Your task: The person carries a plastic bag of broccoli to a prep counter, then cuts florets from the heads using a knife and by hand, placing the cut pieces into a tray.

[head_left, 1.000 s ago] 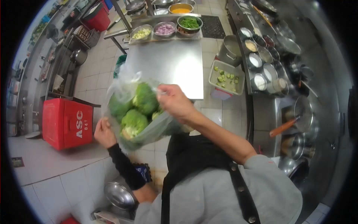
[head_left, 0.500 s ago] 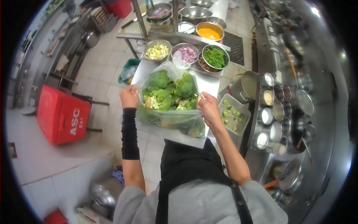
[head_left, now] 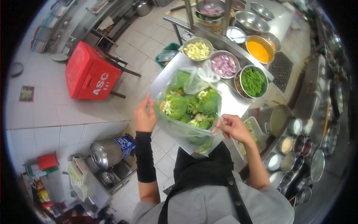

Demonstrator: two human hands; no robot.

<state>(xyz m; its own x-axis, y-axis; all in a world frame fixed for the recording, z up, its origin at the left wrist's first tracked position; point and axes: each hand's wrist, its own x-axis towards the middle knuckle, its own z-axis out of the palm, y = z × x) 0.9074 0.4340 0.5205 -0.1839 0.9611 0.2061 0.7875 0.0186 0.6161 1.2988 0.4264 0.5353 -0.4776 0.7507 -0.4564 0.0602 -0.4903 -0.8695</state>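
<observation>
A clear plastic bag [head_left: 175,124] full of broccoli [head_left: 175,106] lies on the steel table [head_left: 164,80], its mouth wide open toward me. My left hand [head_left: 144,115], above a black sleeve on the forearm, is just left of the bag with fingers apart and nothing held. At the bag's right edge, my right hand [head_left: 232,127] has its fingertips closed on the plastic. Behind the bag stand bowls of chopped pale green vegetable [head_left: 197,51], chopped onion [head_left: 224,64] and cut green beans [head_left: 253,82].
A pan of orange liquid [head_left: 258,50] and several steel bowls are on the far counter. To the left sits a red box [head_left: 91,74] marked ASC. A white basket [head_left: 257,136] and large pot [head_left: 279,119] are at right, beside several containers. Lidded steel pot [head_left: 100,155] at lower left.
My view has turned, so the table and bag appear tilted and farther right. My left hand has let go of the bag's left edge and opened. My right hand stays at the right edge.
</observation>
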